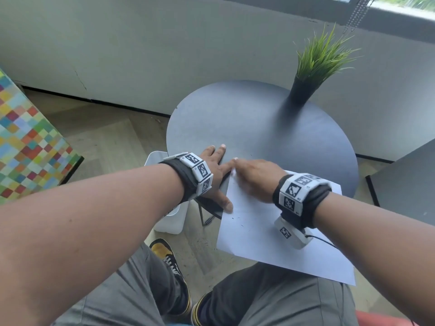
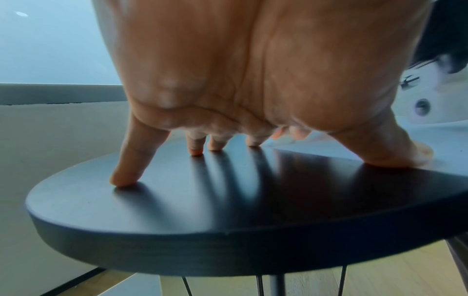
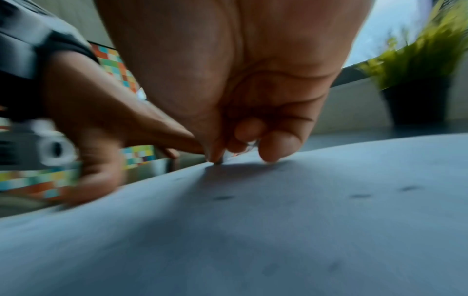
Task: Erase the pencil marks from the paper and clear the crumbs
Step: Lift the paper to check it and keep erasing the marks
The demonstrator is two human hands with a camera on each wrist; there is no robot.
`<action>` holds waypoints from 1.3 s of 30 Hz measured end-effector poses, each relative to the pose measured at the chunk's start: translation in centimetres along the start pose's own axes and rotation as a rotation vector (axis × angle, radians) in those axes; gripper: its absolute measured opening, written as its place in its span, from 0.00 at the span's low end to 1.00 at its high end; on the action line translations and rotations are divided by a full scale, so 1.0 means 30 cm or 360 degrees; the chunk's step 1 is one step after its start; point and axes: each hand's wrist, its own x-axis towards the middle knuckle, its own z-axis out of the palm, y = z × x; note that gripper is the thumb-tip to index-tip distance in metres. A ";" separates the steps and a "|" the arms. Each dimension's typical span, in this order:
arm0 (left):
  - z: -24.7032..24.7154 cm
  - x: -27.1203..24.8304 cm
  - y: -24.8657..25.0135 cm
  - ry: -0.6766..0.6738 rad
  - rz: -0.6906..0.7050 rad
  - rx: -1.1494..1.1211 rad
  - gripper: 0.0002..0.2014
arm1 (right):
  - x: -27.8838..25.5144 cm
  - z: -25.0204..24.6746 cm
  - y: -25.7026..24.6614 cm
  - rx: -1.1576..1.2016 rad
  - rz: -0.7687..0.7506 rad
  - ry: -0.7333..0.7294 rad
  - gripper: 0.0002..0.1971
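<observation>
A white sheet of paper (image 1: 270, 243) lies on the near side of a round dark table (image 1: 259, 128) and overhangs its front edge above my knees. A few dark crumbs (image 1: 238, 218) dot the sheet, and the right wrist view shows the same specks (image 3: 222, 197). My left hand (image 1: 217, 170) is spread flat on the table, with its thumb (image 2: 395, 156) on the paper's left edge. My right hand (image 1: 254, 177) sits at the paper's far left corner, fingers curled. It pinches a small pale eraser (image 3: 244, 149) against the sheet; that view is blurred.
A green grass plant in a black pot (image 1: 303, 90) stands at the table's far right. A white bin (image 1: 169, 222) sits on the floor under the table's left edge. A checkered colourful block (image 1: 28, 142) is at the left, and a dark surface (image 1: 404, 184) at the right.
</observation>
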 end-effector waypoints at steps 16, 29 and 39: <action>-0.022 0.048 0.001 0.0018 0.0022 0.0014 0.62 | -0.042 0.007 0.032 0.0292 0.0191 -0.0027 0.15; -0.023 0.044 0.017 -0.0084 -0.0017 0.0083 0.63 | -0.078 0.005 0.023 0.0221 0.0049 -0.0110 0.13; -0.032 0.055 0.019 -0.0097 -0.0029 0.0134 0.64 | -0.056 -0.018 0.021 0.0131 0.0119 -0.0157 0.12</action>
